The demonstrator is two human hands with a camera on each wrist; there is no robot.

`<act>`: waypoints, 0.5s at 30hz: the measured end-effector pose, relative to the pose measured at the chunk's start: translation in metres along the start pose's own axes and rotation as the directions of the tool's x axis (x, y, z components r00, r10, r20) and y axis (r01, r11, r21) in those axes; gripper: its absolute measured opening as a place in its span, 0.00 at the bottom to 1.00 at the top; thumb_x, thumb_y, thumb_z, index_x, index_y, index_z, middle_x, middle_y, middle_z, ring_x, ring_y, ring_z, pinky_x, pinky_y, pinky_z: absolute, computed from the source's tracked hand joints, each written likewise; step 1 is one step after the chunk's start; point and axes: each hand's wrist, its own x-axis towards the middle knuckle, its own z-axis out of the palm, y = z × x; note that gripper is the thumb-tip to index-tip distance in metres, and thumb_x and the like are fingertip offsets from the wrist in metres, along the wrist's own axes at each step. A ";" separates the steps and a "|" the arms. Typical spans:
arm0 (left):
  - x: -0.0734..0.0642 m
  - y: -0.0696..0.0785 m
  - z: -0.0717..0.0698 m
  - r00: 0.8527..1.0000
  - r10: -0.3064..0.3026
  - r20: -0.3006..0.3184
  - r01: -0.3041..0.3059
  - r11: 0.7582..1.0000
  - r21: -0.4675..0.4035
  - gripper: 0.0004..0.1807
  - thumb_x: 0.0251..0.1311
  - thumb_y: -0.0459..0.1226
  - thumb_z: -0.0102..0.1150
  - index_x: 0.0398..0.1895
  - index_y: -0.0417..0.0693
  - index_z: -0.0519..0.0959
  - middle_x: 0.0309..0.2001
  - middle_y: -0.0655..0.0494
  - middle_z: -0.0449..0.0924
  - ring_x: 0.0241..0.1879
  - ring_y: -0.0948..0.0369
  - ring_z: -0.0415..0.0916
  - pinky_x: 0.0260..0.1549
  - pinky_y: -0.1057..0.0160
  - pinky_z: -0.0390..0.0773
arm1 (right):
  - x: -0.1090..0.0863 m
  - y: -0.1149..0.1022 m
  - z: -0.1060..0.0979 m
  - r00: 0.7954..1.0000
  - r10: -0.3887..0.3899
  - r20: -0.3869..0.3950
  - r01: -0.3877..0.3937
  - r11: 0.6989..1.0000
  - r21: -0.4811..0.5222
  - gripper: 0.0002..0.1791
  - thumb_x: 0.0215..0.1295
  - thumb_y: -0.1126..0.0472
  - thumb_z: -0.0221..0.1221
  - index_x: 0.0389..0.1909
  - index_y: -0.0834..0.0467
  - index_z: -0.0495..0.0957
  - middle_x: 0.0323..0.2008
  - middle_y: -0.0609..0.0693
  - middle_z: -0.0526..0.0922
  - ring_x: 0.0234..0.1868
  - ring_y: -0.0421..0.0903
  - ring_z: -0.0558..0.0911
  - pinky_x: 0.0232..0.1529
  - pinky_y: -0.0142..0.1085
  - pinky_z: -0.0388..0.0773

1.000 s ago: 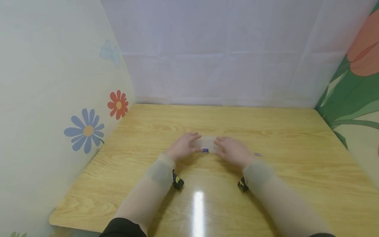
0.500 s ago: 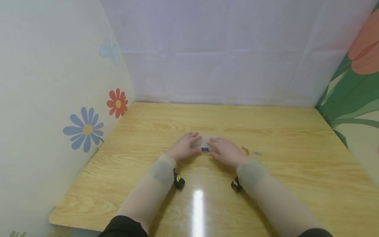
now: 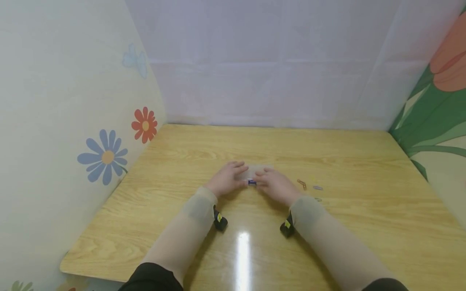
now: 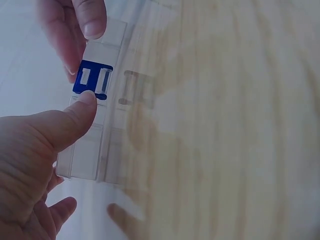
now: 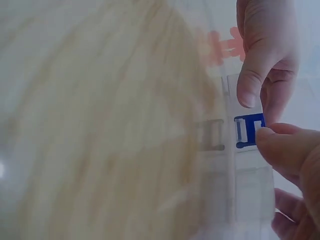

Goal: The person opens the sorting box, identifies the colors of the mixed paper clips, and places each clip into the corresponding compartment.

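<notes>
A clear plastic case [image 3: 257,171] with a blue latch [image 3: 252,182] on its front lies on the table between my hands. My left hand [image 3: 226,178] holds the case's left part, thumb in front and fingers behind. In the left wrist view the left thumb [image 4: 82,107] reaches the edge of the latch. On the case's other side, my right hand [image 3: 275,185] grips it, fingers over the top. The right thumb [image 5: 272,142] overlaps the latch's edge in the right wrist view. Palms and fingers cover both ends of the case, and its contents are hidden.
Right of the right hand lie an orange paper clip [image 3: 301,184], bent in shape, a purple paper clip [image 3: 318,187] and a greenish paper clip [image 3: 318,199]. The wooden table [image 3: 182,153] ends at a pale back wall covering [image 3: 276,81].
My right hand has moved left along the case toward the latch, which uncovers the orange and greenish clips. The left hand stays in about the same place.
</notes>
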 end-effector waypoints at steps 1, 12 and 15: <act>0.000 0.000 0.000 1.000 0.000 0.001 0.000 1.000 -0.001 0.36 0.60 0.52 0.62 0.69 0.49 0.67 0.73 0.50 0.57 0.72 0.49 0.50 0.68 0.49 0.51 | 0.001 0.001 0.001 1.000 -0.001 -0.008 0.001 1.000 0.012 0.20 0.65 0.58 0.61 0.58 0.53 0.77 0.65 0.52 0.70 0.69 0.59 0.62 0.69 0.54 0.53; 0.000 -0.002 0.001 0.999 -0.042 0.009 0.042 0.999 -0.029 0.36 0.59 0.52 0.62 0.70 0.54 0.66 0.73 0.54 0.56 0.72 0.52 0.49 0.69 0.51 0.51 | 0.016 0.002 0.015 0.987 0.062 -0.149 -0.056 0.997 0.045 0.09 0.61 0.56 0.65 0.42 0.50 0.86 0.60 0.50 0.77 0.64 0.55 0.70 0.66 0.53 0.59; 0.001 -0.003 0.002 0.999 -0.040 0.003 0.040 0.999 -0.033 0.36 0.59 0.52 0.63 0.69 0.53 0.67 0.73 0.53 0.56 0.72 0.52 0.50 0.68 0.50 0.52 | 0.018 -0.001 0.019 0.977 0.119 -0.179 -0.102 0.989 0.103 0.08 0.59 0.54 0.66 0.39 0.48 0.86 0.59 0.49 0.77 0.63 0.54 0.70 0.66 0.54 0.58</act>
